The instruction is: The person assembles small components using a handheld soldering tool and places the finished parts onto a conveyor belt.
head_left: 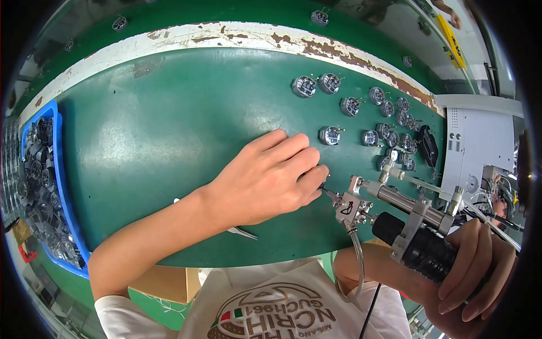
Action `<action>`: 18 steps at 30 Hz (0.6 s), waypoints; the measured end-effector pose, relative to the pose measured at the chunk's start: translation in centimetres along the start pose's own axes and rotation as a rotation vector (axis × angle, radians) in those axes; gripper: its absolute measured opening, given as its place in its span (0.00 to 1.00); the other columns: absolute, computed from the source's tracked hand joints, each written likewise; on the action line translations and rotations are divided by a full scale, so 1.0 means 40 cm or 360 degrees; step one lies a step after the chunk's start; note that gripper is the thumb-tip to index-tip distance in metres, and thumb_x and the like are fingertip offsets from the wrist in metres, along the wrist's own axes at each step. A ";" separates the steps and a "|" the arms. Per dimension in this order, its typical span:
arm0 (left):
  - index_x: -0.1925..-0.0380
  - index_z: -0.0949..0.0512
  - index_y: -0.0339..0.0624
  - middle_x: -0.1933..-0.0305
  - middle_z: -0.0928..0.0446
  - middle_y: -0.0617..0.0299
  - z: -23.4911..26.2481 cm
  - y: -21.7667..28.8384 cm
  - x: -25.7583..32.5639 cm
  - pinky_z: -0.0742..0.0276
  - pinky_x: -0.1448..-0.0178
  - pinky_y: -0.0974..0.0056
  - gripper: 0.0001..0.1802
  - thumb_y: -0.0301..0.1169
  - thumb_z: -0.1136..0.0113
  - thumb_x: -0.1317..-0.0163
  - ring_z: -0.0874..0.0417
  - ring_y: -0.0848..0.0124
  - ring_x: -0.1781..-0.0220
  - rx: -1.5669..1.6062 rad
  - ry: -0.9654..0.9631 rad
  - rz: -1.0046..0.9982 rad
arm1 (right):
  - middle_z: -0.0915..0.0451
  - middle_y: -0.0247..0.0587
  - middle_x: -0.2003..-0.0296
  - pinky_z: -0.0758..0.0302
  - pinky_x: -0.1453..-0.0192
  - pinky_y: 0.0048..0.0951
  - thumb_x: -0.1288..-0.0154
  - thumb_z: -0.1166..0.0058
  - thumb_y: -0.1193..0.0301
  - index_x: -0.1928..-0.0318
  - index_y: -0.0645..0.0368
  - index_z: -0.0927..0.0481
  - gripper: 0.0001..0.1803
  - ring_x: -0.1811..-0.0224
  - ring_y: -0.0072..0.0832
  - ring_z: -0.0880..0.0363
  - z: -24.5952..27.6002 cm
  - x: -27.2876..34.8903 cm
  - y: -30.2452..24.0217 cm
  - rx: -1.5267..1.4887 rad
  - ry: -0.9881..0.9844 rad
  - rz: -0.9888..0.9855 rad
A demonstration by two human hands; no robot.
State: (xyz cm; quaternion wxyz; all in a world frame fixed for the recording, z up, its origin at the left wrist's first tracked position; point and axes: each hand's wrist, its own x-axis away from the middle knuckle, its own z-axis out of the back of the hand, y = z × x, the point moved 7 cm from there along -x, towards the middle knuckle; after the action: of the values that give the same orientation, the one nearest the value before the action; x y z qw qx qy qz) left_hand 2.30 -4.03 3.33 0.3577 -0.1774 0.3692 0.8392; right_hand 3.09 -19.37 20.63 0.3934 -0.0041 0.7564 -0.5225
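Note:
My left hand [276, 178] is over the middle of the green table, its fingers curled and pinched together. Something small and dark peeks out at its fingertips, mostly hidden by the hand. On the right, my right hand [477, 271] wraps round the black rear body of a metal dispensing valve [415, 229]. The valve's thin tip points left and ends close beside my left fingertips. Pale tubing [361, 260] loops down from its metal block. Beneath my left forearm lie tweezers [244, 232], partly covered, with the pointed ends showing.
Several round grey parts with pins, such as one small part [329, 135], stand across the table's right side. A black piece [428, 146] lies by a grey machine box [471, 141]. At far left sits a blue bin [70, 209] full of dark round parts. A worn white ledge [226, 35] borders the back.

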 end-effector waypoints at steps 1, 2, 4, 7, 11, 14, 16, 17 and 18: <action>0.59 0.16 0.40 0.65 0.28 0.63 0.001 -0.002 0.002 0.26 0.60 0.60 0.23 0.31 0.22 0.58 0.23 0.65 0.60 0.0000 -0.0003 0.0007 | 0.20 0.32 0.71 0.17 0.72 0.34 0.29 0.42 0.65 0.65 0.50 0.28 0.09 0.80 0.30 0.22 -0.004 -0.002 0.009 0.0025 -0.0036 -0.0020; 0.59 0.17 0.40 0.65 0.28 0.63 0.000 -0.004 0.004 0.26 0.61 0.60 0.23 0.31 0.22 0.58 0.23 0.64 0.60 0.0006 -0.0012 0.0013 | 0.19 0.32 0.71 0.16 0.71 0.35 0.27 0.41 0.64 0.64 0.50 0.27 0.09 0.79 0.31 0.21 -0.008 -0.003 0.015 0.0051 -0.0072 -0.0039; 0.59 0.17 0.40 0.65 0.28 0.63 -0.001 -0.006 0.006 0.26 0.61 0.60 0.23 0.31 0.22 0.58 0.22 0.64 0.60 0.0015 -0.0019 0.0017 | 0.18 0.33 0.69 0.18 0.74 0.33 0.27 0.41 0.64 0.64 0.51 0.28 0.10 0.79 0.31 0.21 -0.015 -0.004 0.018 0.0070 -0.0079 -0.0123; 0.59 0.17 0.40 0.65 0.28 0.63 -0.001 -0.005 0.009 0.26 0.60 0.60 0.23 0.30 0.22 0.59 0.22 0.64 0.60 0.0010 -0.0005 0.0018 | 0.17 0.34 0.68 0.19 0.76 0.32 0.26 0.42 0.64 0.64 0.52 0.29 0.11 0.78 0.31 0.21 -0.025 -0.002 0.036 0.0070 -0.0093 -0.0133; 0.60 0.17 0.40 0.65 0.28 0.63 -0.003 0.000 0.007 0.26 0.61 0.60 0.23 0.30 0.22 0.60 0.22 0.65 0.59 -0.0003 0.0012 0.0010 | 0.17 0.35 0.65 0.19 0.76 0.31 0.26 0.43 0.65 0.63 0.52 0.29 0.10 0.76 0.31 0.20 -0.038 -0.007 0.027 0.0131 -0.0120 -0.0280; 0.60 0.17 0.39 0.65 0.28 0.63 -0.009 -0.002 0.008 0.26 0.61 0.61 0.23 0.30 0.23 0.61 0.23 0.65 0.60 -0.0031 0.0004 0.0029 | 0.18 0.35 0.66 0.21 0.77 0.29 0.28 0.43 0.66 0.64 0.53 0.30 0.10 0.77 0.30 0.22 -0.020 -0.011 0.040 0.0101 -0.0046 -0.0243; 0.61 0.17 0.39 0.66 0.28 0.63 -0.016 0.009 -0.010 0.26 0.61 0.61 0.23 0.30 0.23 0.61 0.23 0.65 0.60 -0.0007 0.0009 -0.0003 | 0.19 0.35 0.67 0.23 0.77 0.27 0.30 0.43 0.67 0.66 0.53 0.30 0.10 0.79 0.29 0.23 0.041 0.020 -0.048 0.0137 0.0043 -0.0195; 0.61 0.17 0.39 0.66 0.29 0.63 -0.015 0.002 0.002 0.26 0.61 0.61 0.23 0.29 0.24 0.61 0.23 0.65 0.60 -0.0059 -0.0017 0.0047 | 0.20 0.35 0.68 0.24 0.77 0.26 0.31 0.43 0.68 0.66 0.53 0.30 0.10 0.79 0.28 0.24 0.156 0.084 -0.148 0.0065 0.0072 -0.0175; 0.61 0.17 0.39 0.66 0.29 0.63 -0.015 0.007 -0.006 0.26 0.61 0.61 0.23 0.29 0.24 0.62 0.24 0.65 0.61 -0.0045 -0.0002 0.0027 | 0.20 0.34 0.69 0.25 0.78 0.25 0.32 0.43 0.68 0.67 0.53 0.31 0.10 0.80 0.27 0.25 0.258 0.165 -0.329 0.0098 0.0109 -0.0155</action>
State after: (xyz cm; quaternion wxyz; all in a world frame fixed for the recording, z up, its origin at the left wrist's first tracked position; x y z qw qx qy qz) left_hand 2.26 -4.71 3.20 0.3483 -0.1788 0.3586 0.8474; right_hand -0.61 -36.24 25.69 0.3414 -0.0108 0.7519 -0.5638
